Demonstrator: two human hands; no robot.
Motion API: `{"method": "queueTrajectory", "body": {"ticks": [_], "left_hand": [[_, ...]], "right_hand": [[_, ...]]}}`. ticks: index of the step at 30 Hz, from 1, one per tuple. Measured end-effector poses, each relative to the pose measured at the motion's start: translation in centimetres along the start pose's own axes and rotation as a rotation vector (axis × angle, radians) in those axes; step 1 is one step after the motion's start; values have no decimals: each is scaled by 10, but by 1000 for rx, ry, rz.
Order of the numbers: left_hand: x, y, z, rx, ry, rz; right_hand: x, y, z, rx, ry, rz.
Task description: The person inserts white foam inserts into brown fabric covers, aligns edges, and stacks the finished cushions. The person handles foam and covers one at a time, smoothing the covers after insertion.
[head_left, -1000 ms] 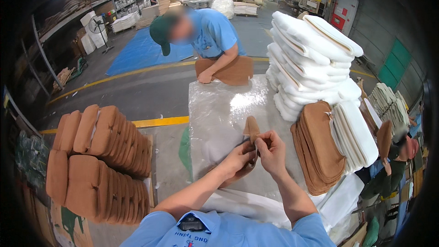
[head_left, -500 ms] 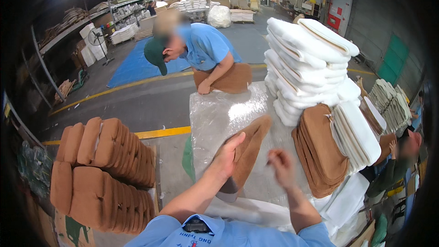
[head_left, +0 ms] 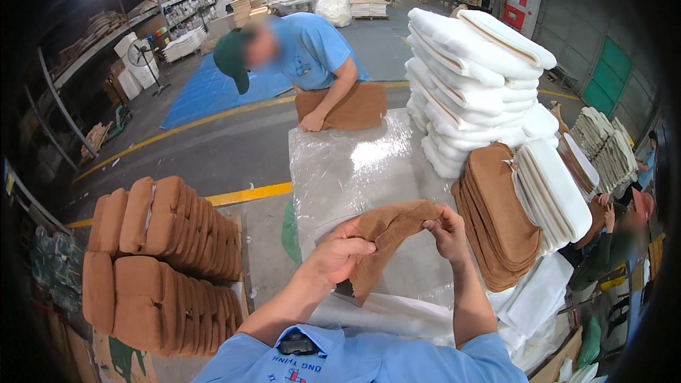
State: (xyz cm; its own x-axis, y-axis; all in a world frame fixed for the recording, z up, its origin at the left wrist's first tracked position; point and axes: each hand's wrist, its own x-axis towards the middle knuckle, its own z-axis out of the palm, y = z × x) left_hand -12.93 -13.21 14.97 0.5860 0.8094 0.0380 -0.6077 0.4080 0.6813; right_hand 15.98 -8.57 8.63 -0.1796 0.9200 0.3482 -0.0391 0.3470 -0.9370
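Note:
A brown fabric cover (head_left: pixel 391 235) bends in an arch between my hands, above the table (head_left: pixel 319 177) with its clear plastic sheet. My left hand (head_left: pixel 339 252) is closed on the cover's left part, its thumb lying across the cloth. With thumb and fingers my right hand (head_left: pixel 448 232) pinches the far right end. To the right lies a pile of flat brown pieces (head_left: pixel 489 220), leaning against white padded pieces (head_left: pixel 553 195).
Brown cushions (head_left: pixel 159 262) stand in packed rows at left. A tall stack of folded white padding (head_left: pixel 472 74) rises at the table's far right. Across the table a person in a blue shirt (head_left: pixel 312 50) bends over a brown cushion (head_left: pixel 355 106). Another person (head_left: pixel 610 241) is at far right.
My right hand, empty before, has come in and pinched the cover's far end. The cover, earlier slanting up over my left hand, is now lower and arched between both hands.

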Motion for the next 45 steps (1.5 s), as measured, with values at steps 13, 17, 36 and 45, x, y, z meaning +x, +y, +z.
{"method": "queueTrajectory", "body": {"ticks": [13,17,36,45], "left_hand": [[11,-8,-6,98,209,201],[8,-9,-1,177,147,84],[-9,-18,-9,-104,163,240],[-11,-12,-12,-126,164,270]], "right_hand": [[-25,-20,77,-67,157,21],[38,-36,47,-105,352,-128],[45,6,81,121,418,56],[50,-7,87,-67,437,-37]]}}
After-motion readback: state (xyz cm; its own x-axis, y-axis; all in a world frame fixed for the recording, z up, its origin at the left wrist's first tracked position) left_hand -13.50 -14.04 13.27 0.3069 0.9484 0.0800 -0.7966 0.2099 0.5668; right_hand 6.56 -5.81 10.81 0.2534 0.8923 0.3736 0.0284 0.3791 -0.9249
